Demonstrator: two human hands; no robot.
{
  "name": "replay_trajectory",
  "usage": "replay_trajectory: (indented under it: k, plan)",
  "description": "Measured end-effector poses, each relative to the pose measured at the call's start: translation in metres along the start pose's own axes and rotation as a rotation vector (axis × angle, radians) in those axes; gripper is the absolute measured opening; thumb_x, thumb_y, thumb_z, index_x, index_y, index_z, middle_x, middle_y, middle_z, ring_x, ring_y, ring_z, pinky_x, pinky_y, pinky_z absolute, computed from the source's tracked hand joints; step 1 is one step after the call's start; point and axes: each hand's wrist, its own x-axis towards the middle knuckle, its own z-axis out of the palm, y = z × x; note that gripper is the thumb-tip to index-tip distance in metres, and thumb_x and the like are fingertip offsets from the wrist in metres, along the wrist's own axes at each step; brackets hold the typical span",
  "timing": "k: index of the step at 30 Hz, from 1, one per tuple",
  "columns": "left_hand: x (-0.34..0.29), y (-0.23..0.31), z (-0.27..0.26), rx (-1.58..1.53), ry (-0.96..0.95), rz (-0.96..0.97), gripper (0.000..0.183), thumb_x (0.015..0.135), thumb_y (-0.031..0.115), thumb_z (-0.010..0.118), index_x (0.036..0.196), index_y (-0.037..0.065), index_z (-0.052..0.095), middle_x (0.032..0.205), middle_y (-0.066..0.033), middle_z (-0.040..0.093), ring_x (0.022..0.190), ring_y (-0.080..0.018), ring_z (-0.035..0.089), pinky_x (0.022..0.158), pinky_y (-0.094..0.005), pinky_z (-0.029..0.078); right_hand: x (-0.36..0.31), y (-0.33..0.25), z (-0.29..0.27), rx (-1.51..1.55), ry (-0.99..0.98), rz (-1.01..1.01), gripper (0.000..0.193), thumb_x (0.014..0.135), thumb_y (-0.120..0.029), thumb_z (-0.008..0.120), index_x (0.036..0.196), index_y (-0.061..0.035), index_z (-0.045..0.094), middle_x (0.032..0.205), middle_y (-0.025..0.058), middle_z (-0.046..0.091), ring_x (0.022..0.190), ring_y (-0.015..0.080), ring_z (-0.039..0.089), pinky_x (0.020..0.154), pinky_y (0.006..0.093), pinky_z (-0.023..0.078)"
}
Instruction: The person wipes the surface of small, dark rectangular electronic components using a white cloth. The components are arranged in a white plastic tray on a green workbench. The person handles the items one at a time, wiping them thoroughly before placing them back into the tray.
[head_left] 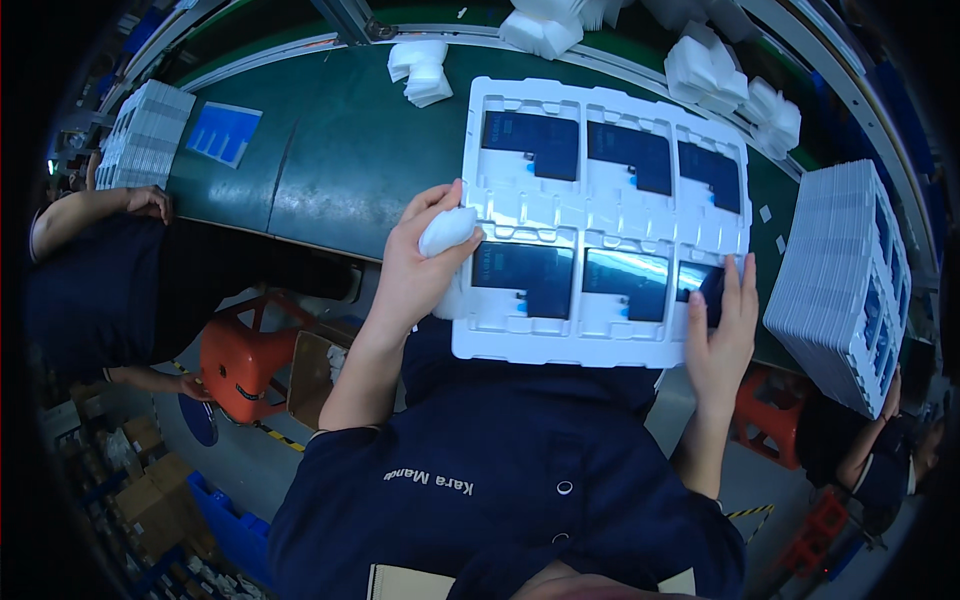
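Observation:
A white moulded plastic tray (pixel 600 350) is held up in front of me, tilted over the near edge of the table. In its pockets lie several flat black L-shaped pieces (pixel 522 275) that look like battery packs, each with a small blue tab. My left hand (pixel 408 262) is closed round a soft white wad (pixel 447 232) and rests against the tray's left edge; more white material hangs below that hand. At the tray's lower right corner, my right hand (pixel 722 345) grips the edge, its thumb over the corner piece and its fingers along the side.
Stacked trays (pixel 835 280) stand at the right, and another stack (pixel 145 130) at the far left. White foam pieces (pixel 420 72) lie along the back of the green table (pixel 330 150). A blue-and-white sheet (pixel 225 133) is near a co-worker's hand (pixel 150 203). Orange stools (pixel 245 360) stand below.

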Motion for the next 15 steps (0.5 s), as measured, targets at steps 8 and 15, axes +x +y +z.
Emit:
replay_trajectory:
  k: [8,15]
  plan:
    - [-0.006,0.038,0.005,-0.739,-0.078,0.03,0.038,0.086,0.014,0.059,0.119,-0.002,0.055,0.105,-0.0132,0.053,0.08,-0.0139,0.05,0.075,-0.0293,0.041,0.04,-0.001,-0.011,-0.091,0.047,-0.068,0.043,0.092,-0.026,0.059,0.124,0.0017,0.055,0.135,0.0238,0.049,0.126,0.0397,0.044,0.105,0.0467,0.034]
    - [-0.022,0.047,0.042,-0.973,-0.044,-0.026,0.019,0.092,0.018,0.057,0.099,0.001,0.057,0.103,-0.0134,0.058,0.095,-0.0215,0.058,0.084,-0.0352,0.048,0.02,-0.113,0.026,1.492,-0.485,0.035,0.039,0.079,-0.008,0.077,0.113,-0.0026,0.058,0.107,0.006,0.061,0.098,0.0121,0.057,0.087,0.028,0.046]
